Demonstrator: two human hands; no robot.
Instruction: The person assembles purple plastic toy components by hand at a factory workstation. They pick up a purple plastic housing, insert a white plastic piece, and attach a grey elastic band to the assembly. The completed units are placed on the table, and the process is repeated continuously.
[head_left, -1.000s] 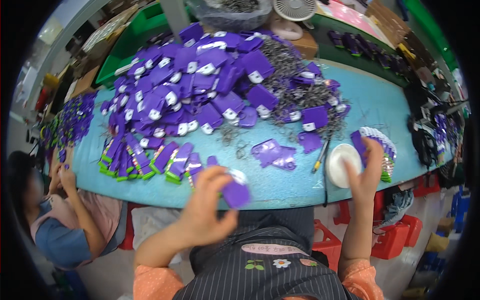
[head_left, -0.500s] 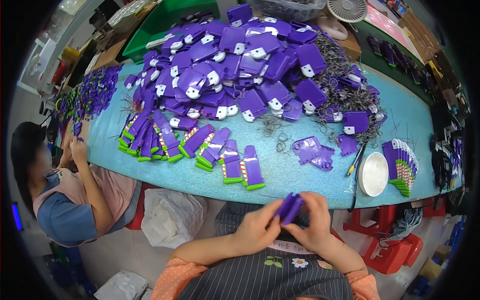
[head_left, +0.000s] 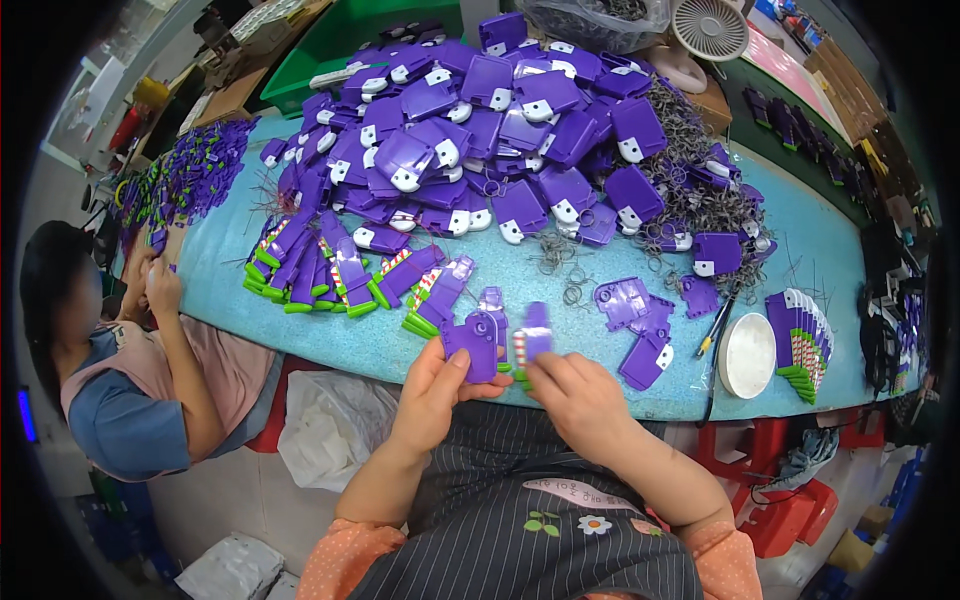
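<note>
My left hand (head_left: 428,398) is closed on a flat purple plastic casing half (head_left: 468,350), its inner side with small round bosses turned up. Just to the right, the fingers of my right hand (head_left: 585,400) are closed on the green end of a purple piece with a red-and-white striped side (head_left: 536,338). That piece is blurred. Another striped piece (head_left: 490,300) lies partly hidden behind the held casing half. On the table to the right lie several loose purple casing halves (head_left: 622,302), with a purple-and-white one (head_left: 645,360) nearest me.
A big heap of purple-and-white casings (head_left: 480,130) covers the far table, beside tangled metal rings (head_left: 690,150). At the right are a white dish (head_left: 747,355), a pen-like tool (head_left: 712,335) and fanned finished pieces (head_left: 800,340). A co-worker (head_left: 130,370) sits left.
The hands have moved apart from the purple part they held together. A purple-and-white casing now lies at the right; my left hand holds a casing half and my right grips a striped piece.
</note>
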